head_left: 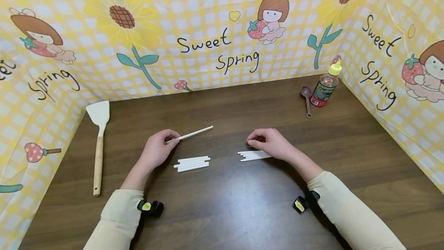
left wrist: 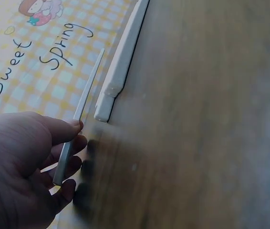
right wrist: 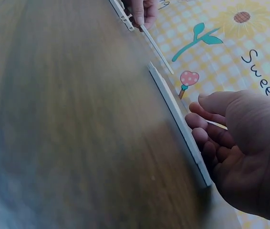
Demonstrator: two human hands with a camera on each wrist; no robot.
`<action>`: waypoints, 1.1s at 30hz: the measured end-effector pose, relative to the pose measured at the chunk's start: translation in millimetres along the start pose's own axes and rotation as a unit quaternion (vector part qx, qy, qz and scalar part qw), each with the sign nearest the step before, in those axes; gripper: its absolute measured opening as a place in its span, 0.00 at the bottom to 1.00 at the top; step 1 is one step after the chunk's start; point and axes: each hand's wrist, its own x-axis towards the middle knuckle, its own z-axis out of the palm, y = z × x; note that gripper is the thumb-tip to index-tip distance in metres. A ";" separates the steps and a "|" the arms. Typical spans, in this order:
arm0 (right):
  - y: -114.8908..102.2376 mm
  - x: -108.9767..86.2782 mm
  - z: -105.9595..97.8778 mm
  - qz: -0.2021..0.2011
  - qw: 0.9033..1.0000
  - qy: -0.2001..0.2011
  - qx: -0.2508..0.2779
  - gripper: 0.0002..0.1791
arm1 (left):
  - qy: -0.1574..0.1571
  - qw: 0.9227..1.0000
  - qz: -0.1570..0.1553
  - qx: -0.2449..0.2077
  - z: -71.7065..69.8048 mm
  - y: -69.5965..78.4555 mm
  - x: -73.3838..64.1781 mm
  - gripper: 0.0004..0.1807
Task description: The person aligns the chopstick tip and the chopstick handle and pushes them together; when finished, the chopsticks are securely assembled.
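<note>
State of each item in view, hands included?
Held stick: pinched by left hand
Left hand: pinching that stick
Right hand: empty, fingers loosely curled
Left sticks: lying side by side
Right sticks: lying side by side
Bottle: upright, yellow cap on
Spoon: lying by bottle
Spatula: lying flat

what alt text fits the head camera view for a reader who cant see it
A person's left hand pinches a white stick at a brown table, while the empty right hand is beside a group of similar sticks. Another group lies nearer the left hand. A spatula lies at left; a spoon and bottle are at back right.
</note>
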 end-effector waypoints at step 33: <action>7.2 -2.8 -3.7 0.009 0.999 -0.018 0.038 0.04 | 0.070 0.997 -0.022 0.004 -0.1 -14.0 14.1 0.06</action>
